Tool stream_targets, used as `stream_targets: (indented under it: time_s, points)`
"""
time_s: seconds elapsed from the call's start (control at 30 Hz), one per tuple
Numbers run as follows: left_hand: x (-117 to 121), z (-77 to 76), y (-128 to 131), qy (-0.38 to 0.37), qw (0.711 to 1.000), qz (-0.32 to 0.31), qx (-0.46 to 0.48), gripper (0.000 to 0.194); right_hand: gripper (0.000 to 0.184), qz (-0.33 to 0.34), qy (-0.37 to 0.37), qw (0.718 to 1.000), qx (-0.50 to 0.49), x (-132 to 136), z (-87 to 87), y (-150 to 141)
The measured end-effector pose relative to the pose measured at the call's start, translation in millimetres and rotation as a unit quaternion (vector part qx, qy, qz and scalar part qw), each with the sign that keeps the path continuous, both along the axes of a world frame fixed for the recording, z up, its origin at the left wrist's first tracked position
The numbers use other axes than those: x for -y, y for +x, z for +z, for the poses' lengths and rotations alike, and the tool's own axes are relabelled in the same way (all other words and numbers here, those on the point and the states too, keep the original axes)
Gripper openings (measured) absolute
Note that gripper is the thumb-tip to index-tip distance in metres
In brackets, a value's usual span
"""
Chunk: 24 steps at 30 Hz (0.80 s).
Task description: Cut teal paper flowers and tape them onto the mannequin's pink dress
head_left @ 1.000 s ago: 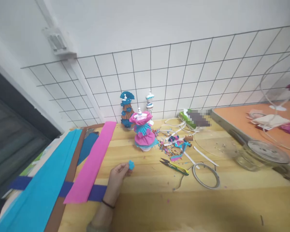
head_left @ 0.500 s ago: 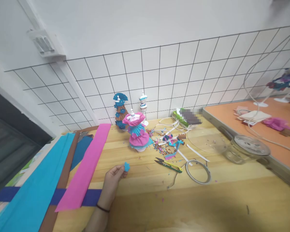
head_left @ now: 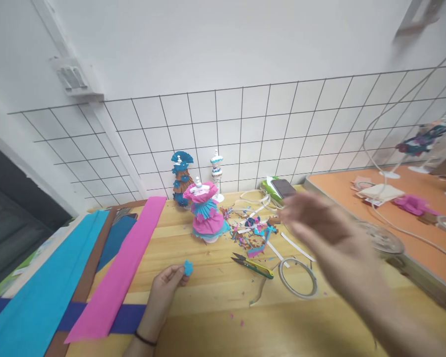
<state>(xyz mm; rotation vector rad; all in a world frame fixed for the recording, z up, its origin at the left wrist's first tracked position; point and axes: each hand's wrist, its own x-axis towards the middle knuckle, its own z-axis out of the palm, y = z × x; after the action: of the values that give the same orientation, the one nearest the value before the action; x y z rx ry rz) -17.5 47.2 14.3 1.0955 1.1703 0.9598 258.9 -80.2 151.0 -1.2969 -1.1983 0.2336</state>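
My left hand (head_left: 167, 287) pinches a small blue paper flower (head_left: 188, 268) between thumb and fingertips, just above the wooden table. My right hand (head_left: 323, 230), blurred by motion, reaches in from the right with thumb and fingers apart and nothing visible in it. Beyond my left hand stands a small tiered stand dressed in pink and blue crepe paper (head_left: 208, 220). Thread snips (head_left: 251, 266) lie between my hands, beside a roll of tape (head_left: 298, 278) that is near my right wrist.
A blue-and-brown paper-dressed stand (head_left: 182, 181) and a white stand (head_left: 217, 171) are by the grid wall. Paper scraps (head_left: 245, 235) spread behind the snips. Crepe strips, one pink (head_left: 122, 267), one blue (head_left: 48, 282), lie left. A phone (head_left: 283, 188) rests at the back.
My right hand has come into view from the right, over the table. My left hand still holds the flower. The view has shifted slightly.
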Motion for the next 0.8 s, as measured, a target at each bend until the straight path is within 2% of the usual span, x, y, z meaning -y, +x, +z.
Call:
stream_targets:
  time_s: [0.03,0.1,0.2,0.27,0.33,0.4,0.47,0.6,0.7,0.8]
  points:
    - [0,-0.3,0,0.0,1.0,-0.002,0.004,0.033,0.033,0.052,-0.033,0.998,-0.023,-6,-11.4,-6]
    - [0,-2.1,1,0.0,1.0,-0.008,0.008,0.035,0.03,0.153,-0.143,0.976,-0.061,-16,-42.1,-23]
    - [2,-4.1,4,0.027,1.0,0.009,0.006,0.034,0.037,0.236,-0.249,0.938,-0.043,-28,-86.2,-52]
    - [4,-3.0,5,0.036,0.999,0.011,0.003,0.032,0.048,0.268,-0.288,0.918,-0.042,-34,-103.8,-69]
    - [6,0.4,5,0.015,1.0,-0.025,-0.009,0.031,0.061,0.279,-0.308,0.908,-0.04,-42,-112.4,-80]
    - [6,4.6,5,0.021,0.999,-0.037,-0.023,0.031,0.076,0.28,-0.325,0.902,-0.045,-52,-116.7,-86]
    - [7,8.3,7,0.035,0.998,-0.046,-0.039,0.03,0.082,0.268,-0.322,0.908,-0.029,-63,-120.6,-89]
    - [9,10.4,15,0.067,0.992,-0.074,-0.07,0.027,0.072,0.275,-0.283,0.919,-0.025,-76,-134.3,-93]
    - [12,9.1,24,0.083,0.985,-0.118,-0.089,0.025,0.059,0.266,-0.276,0.921,-0.07,-78,-147.0,-96]
    - [15,10.1,31,0.087,0.978,-0.161,-0.102,0.026,0.052,0.265,-0.292,0.911,-0.122,-78,-154.1,-96]
